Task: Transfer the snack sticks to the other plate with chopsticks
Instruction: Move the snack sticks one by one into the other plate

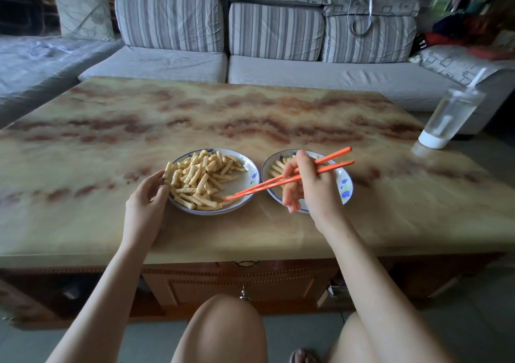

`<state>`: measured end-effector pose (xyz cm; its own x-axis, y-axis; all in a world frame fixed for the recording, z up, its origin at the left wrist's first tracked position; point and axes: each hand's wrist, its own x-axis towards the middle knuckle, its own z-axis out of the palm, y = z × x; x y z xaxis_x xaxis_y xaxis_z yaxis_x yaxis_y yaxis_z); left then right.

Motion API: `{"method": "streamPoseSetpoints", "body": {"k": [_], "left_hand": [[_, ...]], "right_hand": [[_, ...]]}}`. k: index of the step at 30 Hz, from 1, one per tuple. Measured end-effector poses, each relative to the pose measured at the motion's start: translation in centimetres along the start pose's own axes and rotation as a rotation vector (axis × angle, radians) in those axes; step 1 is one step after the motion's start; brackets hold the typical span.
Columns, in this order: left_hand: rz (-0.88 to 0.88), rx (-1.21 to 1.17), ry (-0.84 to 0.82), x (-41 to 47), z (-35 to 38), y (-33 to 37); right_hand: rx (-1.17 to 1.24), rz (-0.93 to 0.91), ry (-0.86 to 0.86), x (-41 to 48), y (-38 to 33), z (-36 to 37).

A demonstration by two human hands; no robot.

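Observation:
Two white plates with blue flowers stand side by side on the marble table. The left plate (245,180) carries a heap of ridged yellow snack sticks (200,180). A few snack sticks (276,167) lie on the right plate (345,184). My right hand (309,187) hovers over the right plate and holds a pair of orange chopsticks (328,163); their tips reach the near right part of the left plate, beside the sticks. My left hand (146,202) grips the left plate's left rim, fingers curled at the edge.
A clear bottle (448,120) with a white base and straw stands at the table's right edge. A grey striped sofa (278,64) runs behind the table. My bare knees are below the table's front edge (250,255), above a wooden drawer.

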<state>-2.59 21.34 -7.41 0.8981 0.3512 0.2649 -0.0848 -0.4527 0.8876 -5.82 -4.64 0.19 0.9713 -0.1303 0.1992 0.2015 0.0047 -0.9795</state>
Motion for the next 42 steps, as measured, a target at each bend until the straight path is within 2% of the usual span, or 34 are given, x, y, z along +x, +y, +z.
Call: {"method": "streamPoseSetpoints", "body": {"k": [7,15,22,31,39,42], "left_hand": [[-0.001,-0.004,-0.003,0.0,0.0,-0.1],[-0.002,-0.003,-0.004,0.0,0.0,0.0],[-0.007,-0.007,-0.003,-0.2,0.0,0.1],[-0.009,0.003,-0.001,-0.1,0.0,0.1],[-0.003,0.004,0.001,-0.1,-0.1,0.1],[-0.001,0.005,0.003,-0.1,0.0,0.1]], "right_hand": [[0.031,0.039,0.156,0.0,0.2,-0.1],[0.108,-0.075,0.386,0.2,-0.4,-3.4],[0.027,-0.158,0.586,0.2,0.0,-5.9],[0.003,-0.177,0.523,-0.3,-0.4,-5.4],[0.018,-0.106,0.18,-0.2,-0.5,-2.4],[0.022,-0.072,0.113,-0.3,-0.1,-1.6]]}}
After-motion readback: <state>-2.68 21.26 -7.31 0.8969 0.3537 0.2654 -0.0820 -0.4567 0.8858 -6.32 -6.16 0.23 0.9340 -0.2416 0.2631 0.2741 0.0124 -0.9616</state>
